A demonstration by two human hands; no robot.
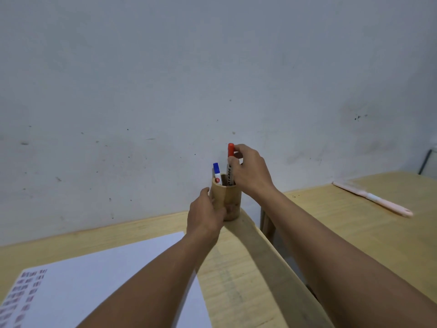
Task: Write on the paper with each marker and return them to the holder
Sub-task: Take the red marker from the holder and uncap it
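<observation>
The right hand (pixel 249 170) reaches forward with the arm extended, fingers pinched around the upper barrel of the red-capped marker (pixel 230 164), which stands upright with its lower end inside the holder (pixel 226 200). The left hand (pixel 205 214) wraps around the left wall of the holder, a smooth cylindrical bamboo-coloured cup standing at the far corner of the light wood-grain table (pixel 238 268), with a blue-capped marker (pixel 216 173) leaning inside it. A flat white paper (pixel 94 280) bearing rows of red marks lies on the table, near-left of the holder.
</observation>
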